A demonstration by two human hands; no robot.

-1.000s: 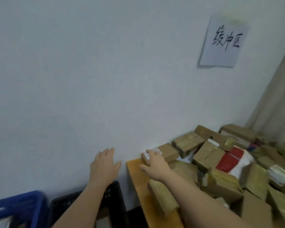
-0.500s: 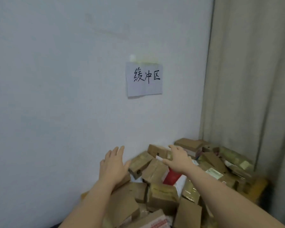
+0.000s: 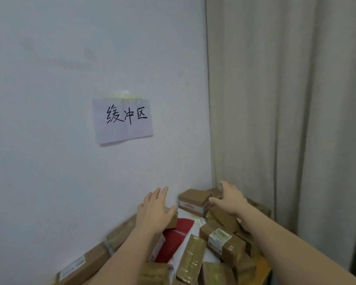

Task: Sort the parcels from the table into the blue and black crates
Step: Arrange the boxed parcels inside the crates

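Observation:
A heap of brown cardboard parcels fills the table's corner by the wall. A brown box with a red-printed label [image 3: 190,199] sits at the back of the heap. A red and white mailer bag [image 3: 178,237] lies in the middle. My left hand [image 3: 154,211] hovers with fingers spread over a small brown parcel beside the red bag. My right hand [image 3: 228,199] reaches with spread fingers over the boxes at the back right and holds nothing. The blue and black crates are out of view.
A white wall with a taped paper sign [image 3: 122,120] stands right behind the heap. A beige curtain [image 3: 286,120] hangs on the right. A long flat brown box [image 3: 84,266] lies at the near left. The orange table edge [image 3: 264,266] shows at the lower right.
The view has swung right, away from the crates, and closer to the pile. Both hands have moved further back over the parcels, the right one toward the back corner.

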